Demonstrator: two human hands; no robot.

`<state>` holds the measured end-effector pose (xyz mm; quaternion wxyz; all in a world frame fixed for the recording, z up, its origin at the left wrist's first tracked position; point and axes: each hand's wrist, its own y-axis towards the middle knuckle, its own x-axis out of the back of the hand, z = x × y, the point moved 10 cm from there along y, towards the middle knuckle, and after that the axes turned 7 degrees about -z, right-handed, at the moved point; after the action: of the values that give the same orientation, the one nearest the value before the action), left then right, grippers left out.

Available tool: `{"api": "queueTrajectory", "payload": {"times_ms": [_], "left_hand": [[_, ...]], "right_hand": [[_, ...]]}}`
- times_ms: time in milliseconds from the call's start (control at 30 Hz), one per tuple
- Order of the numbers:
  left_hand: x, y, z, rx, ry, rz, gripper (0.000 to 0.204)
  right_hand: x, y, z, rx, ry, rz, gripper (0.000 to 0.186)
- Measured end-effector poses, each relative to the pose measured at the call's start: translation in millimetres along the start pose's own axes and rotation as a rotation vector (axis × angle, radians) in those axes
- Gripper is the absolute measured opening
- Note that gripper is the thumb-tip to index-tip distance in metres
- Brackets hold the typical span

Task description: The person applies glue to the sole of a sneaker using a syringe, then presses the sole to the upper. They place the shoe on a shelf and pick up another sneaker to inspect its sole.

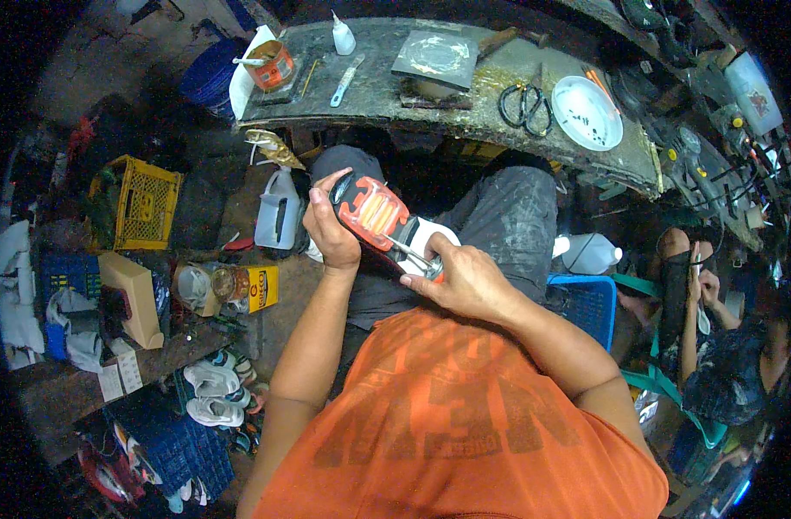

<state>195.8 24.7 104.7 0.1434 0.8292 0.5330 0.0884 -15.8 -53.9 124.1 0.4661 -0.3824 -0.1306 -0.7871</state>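
Note:
Above my lap I hold a shoe [376, 213] with its orange, black and white sole facing up. My left hand [333, 232] wraps round its far end, fingers along the edge. My right hand [472, 278] is closed at the shoe's near, white end. Between its thumb and fingers is a thin metal rod-like tool [406, 249], lying across the sole; its grip is hidden by the hand, so its exact kind is unclear.
A workbench [369, 91] ahead carries an orange can [270, 67], a squeeze bottle [343, 36], a blue-handled knife [346, 82], a stone slab [434, 59], black-handled scissors [523, 109] and a white bowl [587, 112]. A yellow crate [149, 203] stands left; another person's hands [711, 285] show at right.

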Motion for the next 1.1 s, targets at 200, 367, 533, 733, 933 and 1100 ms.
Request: {"api": "queueTrajectory", "payload": {"times_ms": [200, 367, 533, 733, 933, 1100], "left_hand": [[-6.7, -0.4, -17.9, -0.129, 0.103, 0.149, 0.067], [17.1, -4.5, -13.0, -0.065, 0.335, 0.664, 0.115], [70.5, -22.9, 31.7, 0.280, 0.519, 0.538, 0.109], [86.6, -70.6, 2.2, 0.001, 0.326, 0.082, 0.132], [74.8, -87.5, 23.7, 0.112, 0.144, 0.217, 0.116], [74.8, -89.4, 27.6, 0.018, 0.328, 0.208, 0.102]], "right_hand": [[-1.8, -0.5, -2.9, 0.011, 0.017, 0.050, 0.058], [7.3, 3.9, -25.1, -0.086, 0.168, -0.020, 0.059], [13.7, 0.8, -14.4, -0.045, 0.146, -0.063, 0.056], [-9.0, 5.5, -4.3, -0.043, 0.145, 0.058, 0.060], [-40.9, 18.3, -21.7, -0.107, 0.082, 0.243, 0.057], [-48.1, 19.0, -22.4, -0.090, 0.085, 0.218, 0.043]]}}
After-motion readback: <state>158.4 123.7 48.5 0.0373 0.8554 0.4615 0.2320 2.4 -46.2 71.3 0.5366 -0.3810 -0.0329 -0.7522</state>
